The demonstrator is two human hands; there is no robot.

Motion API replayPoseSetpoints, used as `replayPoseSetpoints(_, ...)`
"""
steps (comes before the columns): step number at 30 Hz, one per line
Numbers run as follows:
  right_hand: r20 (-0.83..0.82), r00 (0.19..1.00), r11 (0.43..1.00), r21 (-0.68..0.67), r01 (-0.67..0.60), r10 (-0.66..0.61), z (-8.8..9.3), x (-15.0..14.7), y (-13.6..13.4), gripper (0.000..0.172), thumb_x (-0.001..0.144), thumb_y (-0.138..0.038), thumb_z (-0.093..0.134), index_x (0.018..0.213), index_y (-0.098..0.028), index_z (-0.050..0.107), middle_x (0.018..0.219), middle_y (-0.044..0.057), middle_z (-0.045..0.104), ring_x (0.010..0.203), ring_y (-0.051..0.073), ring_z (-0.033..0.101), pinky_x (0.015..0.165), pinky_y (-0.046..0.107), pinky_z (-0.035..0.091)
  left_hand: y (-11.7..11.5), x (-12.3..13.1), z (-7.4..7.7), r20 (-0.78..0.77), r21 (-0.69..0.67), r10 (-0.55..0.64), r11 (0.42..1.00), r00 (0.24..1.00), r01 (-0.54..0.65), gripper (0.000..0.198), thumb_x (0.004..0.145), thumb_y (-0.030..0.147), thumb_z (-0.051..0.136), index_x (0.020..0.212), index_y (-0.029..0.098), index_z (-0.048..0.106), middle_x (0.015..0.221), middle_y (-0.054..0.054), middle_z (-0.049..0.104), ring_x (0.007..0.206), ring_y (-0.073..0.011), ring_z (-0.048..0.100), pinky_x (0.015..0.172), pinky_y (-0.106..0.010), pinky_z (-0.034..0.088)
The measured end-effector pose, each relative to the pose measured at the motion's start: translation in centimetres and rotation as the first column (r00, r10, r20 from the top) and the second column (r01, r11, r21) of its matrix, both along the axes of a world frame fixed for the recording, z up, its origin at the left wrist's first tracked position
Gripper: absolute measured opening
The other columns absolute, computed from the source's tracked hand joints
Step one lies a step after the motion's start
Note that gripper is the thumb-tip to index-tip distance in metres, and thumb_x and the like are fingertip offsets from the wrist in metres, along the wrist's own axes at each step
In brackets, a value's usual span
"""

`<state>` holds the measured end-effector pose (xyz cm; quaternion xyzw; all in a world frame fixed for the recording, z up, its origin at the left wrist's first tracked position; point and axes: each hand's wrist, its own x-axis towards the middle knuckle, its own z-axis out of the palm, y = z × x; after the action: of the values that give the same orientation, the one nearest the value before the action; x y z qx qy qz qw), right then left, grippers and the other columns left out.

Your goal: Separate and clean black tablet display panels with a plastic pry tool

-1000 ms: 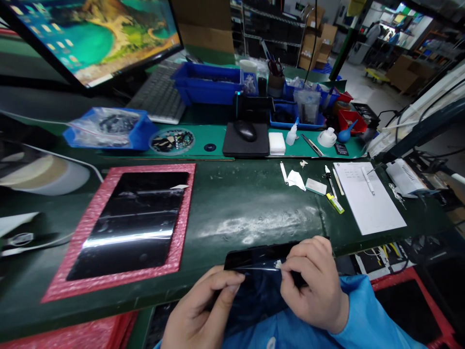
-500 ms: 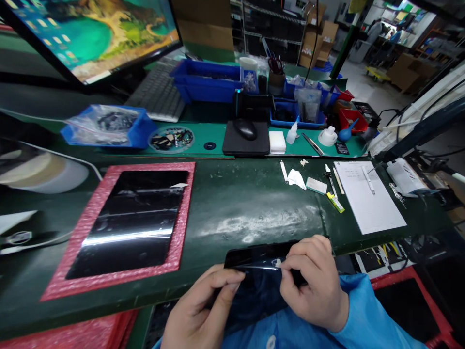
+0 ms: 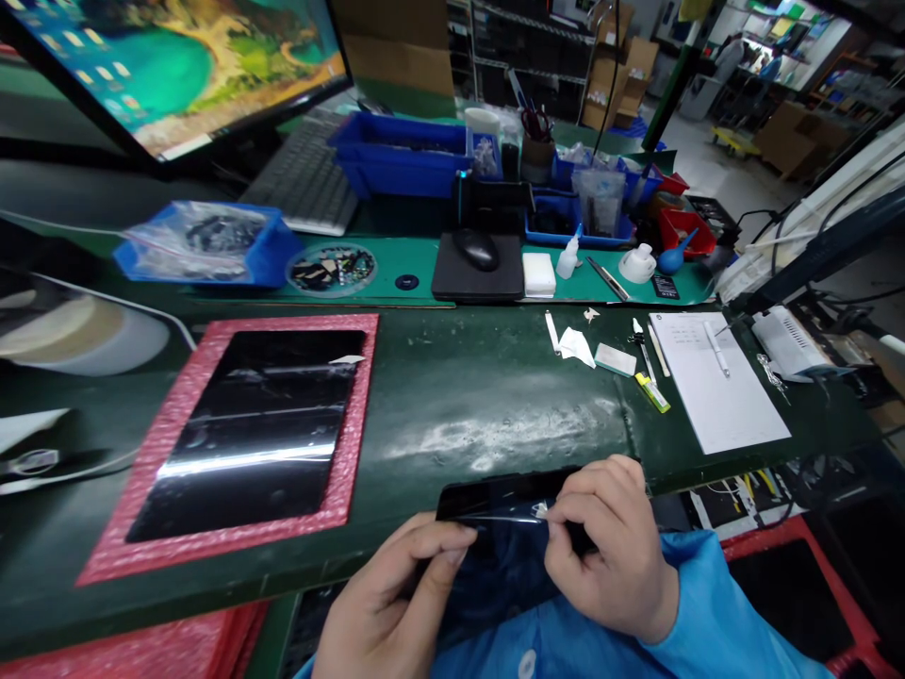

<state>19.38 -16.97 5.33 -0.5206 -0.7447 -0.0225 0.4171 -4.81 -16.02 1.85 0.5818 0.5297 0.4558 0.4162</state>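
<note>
A dark glossy screen panel [image 3: 495,566] is held tilted at the bench's front edge, close to my body. My left hand [image 3: 406,594] pinches its left side between thumb and fingers. On the other side, my right hand [image 3: 608,547] has thumb and forefinger closed at a small white tab [image 3: 541,510] on the panel's face. A bright line crosses the panel between both hands; I cannot tell whether it is a film's edge or a reflection. My right fingers hide the panel's right end.
A larger black screen [image 3: 247,434] lies on pink bubble wrap [image 3: 357,424] at left. Toward the right lie a white eraser-like block [image 3: 615,359], a crumpled white tissue [image 3: 576,347], a yellow-green tube [image 3: 651,393] and a paper pad [image 3: 728,405]. Blue bins [image 3: 403,165] stand behind.
Both hands and the panel hold almost the same position. The whole view has shifted very slightly.
</note>
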Motion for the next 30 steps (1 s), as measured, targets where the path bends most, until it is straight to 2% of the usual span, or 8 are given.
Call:
replayPoseSetpoints(5,-0.025,1.0,1.0,-0.019,-0.006,0.006,-0.1,0.3,-0.1,0.019,0.099,-0.009,0.068,0.099,-0.027,0.072,0.085,-0.004,0.08,0.075,0.018,0.079,0.077,0.043,0.056,0.3,0.1,0.1,-0.006,0.055,0.011,0.998,1.0,-0.011,0.037,0.106,0.063,0.087,0.086,0.032,0.095,0.078,-0.002,0.089,0.064,-0.023,0.087,0.061,-0.023,0.073)
replayPoseSetpoints(10,-0.034,0.999,1.0,0.013,-0.001,0.002,-0.3,1.0,-0.4,0.018,0.101,-0.009,0.071,0.107,-0.026,0.075,0.091,-0.003,0.085,0.081,0.019,0.083,0.085,0.044,0.06,0.4,-0.2,0.1,-0.021,0.106,0.046,0.993,0.999,-0.043,0.039,0.107,0.065,0.087,0.086,0.034,0.095,0.076,-0.001,0.088,0.06,-0.0215,0.086,0.06,-0.022,0.071)
replayPoseSetpoints(14,-0.016,1.0,0.999,0.038,-0.007,0.008,-0.4,1.3,-0.6,0.015,0.103,-0.011,0.074,0.105,-0.026,0.077,0.094,-0.003,0.087,0.083,0.018,0.084,0.086,0.044,0.059,0.5,-0.4,0.0,-0.04,0.154,0.062,0.987,0.997,-0.055,0.043,0.107,0.068,0.087,0.083,0.034,0.095,0.073,-0.001,0.087,0.06,-0.0221,0.085,0.061,-0.023,0.072)
replayPoseSetpoints(24,0.011,0.999,0.996,0.079,-0.041,0.04,-0.5,1.6,-1.0,0.022,0.104,-0.006,0.074,0.103,-0.027,0.082,0.092,-0.003,0.085,0.082,0.019,0.08,0.086,0.045,0.054,0.2,-0.6,-0.4,-0.056,0.223,0.091,0.972,0.994,-0.077,0.043,0.108,0.068,0.087,0.081,0.035,0.094,0.071,0.0,0.086,0.059,-0.0199,0.085,0.064,-0.02,0.072)
replayPoseSetpoints(30,0.007,0.998,0.994,0.097,-0.058,0.058,-0.4,1.7,-1.3,0.024,0.106,-0.005,0.072,0.106,-0.027,0.083,0.09,-0.004,0.086,0.082,0.018,0.079,0.086,0.045,0.052,0.0,-1.1,-0.6,-0.043,0.232,0.087,0.97,0.995,-0.075,0.045,0.107,0.071,0.086,0.08,0.036,0.094,0.071,-0.001,0.085,0.055,-0.0208,0.08,0.064,-0.025,0.074)
